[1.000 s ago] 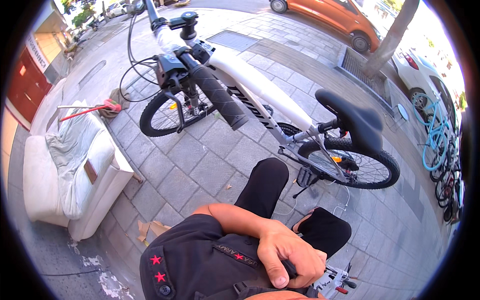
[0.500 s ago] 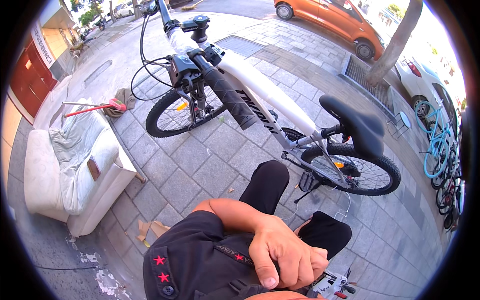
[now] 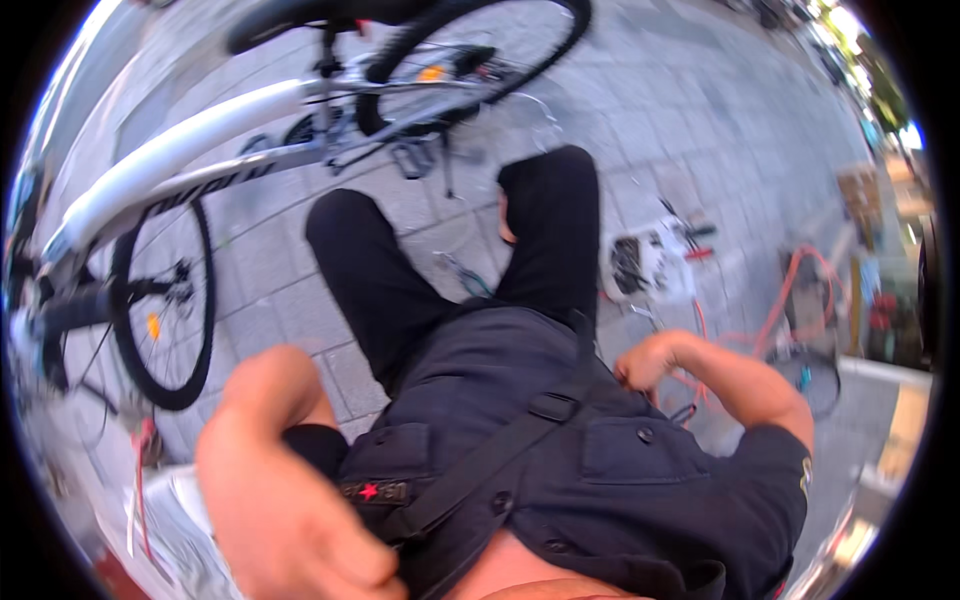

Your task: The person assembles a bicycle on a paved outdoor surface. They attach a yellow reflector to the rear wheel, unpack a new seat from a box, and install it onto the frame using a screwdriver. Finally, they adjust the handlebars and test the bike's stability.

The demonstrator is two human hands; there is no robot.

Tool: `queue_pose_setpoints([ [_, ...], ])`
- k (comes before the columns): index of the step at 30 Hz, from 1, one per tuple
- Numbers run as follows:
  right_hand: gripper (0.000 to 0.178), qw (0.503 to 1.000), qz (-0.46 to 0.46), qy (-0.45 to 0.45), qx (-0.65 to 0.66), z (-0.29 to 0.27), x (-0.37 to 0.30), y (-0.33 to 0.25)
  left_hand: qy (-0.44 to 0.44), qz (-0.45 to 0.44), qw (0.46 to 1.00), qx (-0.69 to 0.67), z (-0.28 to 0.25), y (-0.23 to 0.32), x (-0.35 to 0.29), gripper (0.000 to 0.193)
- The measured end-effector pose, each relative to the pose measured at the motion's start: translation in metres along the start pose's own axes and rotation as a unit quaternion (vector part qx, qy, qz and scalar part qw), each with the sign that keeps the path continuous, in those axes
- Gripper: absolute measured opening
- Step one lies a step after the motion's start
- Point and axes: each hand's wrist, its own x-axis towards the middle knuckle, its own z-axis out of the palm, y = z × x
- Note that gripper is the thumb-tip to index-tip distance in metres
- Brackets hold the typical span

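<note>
Looking down from the head view, and here's the left hand [image 3: 325, 545], big and blurred at the lower left, fingers bent in towards the lower end of a black webbing strap [image 3: 480, 455]; whether they pinch it, I cannot tell. That strap runs slantwise across the black, short-sleeved, buttoned shirt [image 3: 640, 455], its dark plastic buckle [image 3: 552, 405] lying over the belly. Over to the right hand [image 3: 645, 362], at the shirt's right side by the waist, fingers curled inward, and what they grip, if anything, stays hidden. Two knees in black cloth trousers [image 3: 555, 215] point up the picture, well apart. Beyond the left knee stands the white-framed bicycle [image 3: 205, 130] with knobbly black tyres, upright on the grey stone paving [image 3: 715, 130]. Out past the right knee, a pale, flat tray [image 3: 660, 285] bears dark items, a red-handled tool [image 3: 700, 253] at its edge, and farther right loops an orange-red hose [image 3: 775, 310].
</note>
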Motion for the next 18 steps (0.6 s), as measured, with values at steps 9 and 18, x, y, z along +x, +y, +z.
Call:
queue_pose_setpoints([
  [9,0.037,0.974,-0.155,-0.042,0.162,0.074,0.061,0.044,-0.164,-0.03,0.977,-0.131,-0.046,-0.008,-0.014,0.065],
  [18,0.034,0.95,-0.141,0.115,0.253,0.013,0.23,0.103,0.133,-0.069,0.961,-0.234,0.016,-0.139,-0.051,0.024],
])
